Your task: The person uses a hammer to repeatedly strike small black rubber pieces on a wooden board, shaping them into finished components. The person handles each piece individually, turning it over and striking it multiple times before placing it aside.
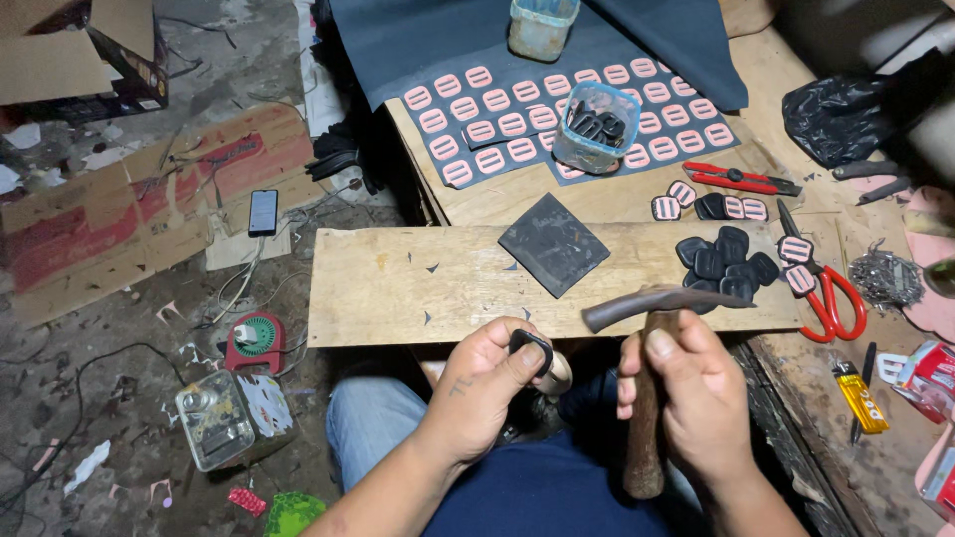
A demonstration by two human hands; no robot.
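The left hand (487, 373) pinches a small black piece (532, 348) between thumb and fingers, just in front of the near edge of the wooden board (398, 288). The piece looks like thin rubber or leather, so I judge it light, a little soft and easy to bend; a hold at its edge with the fingertips seems enough, and it can slip if the pinch is loose.

The right hand (696, 393) is closed around the wooden handle of a hammer (652, 398), quite near the dark metal head, which lies over the board's edge. The head is probably heavy for its size, and this short hold gives good control.

On the board lie a dark square pad (553, 244) and a heap of black pieces (726, 264). To the right are red scissors (826, 288), and farther away rows of pink patches (497, 129) on a dark sheet.
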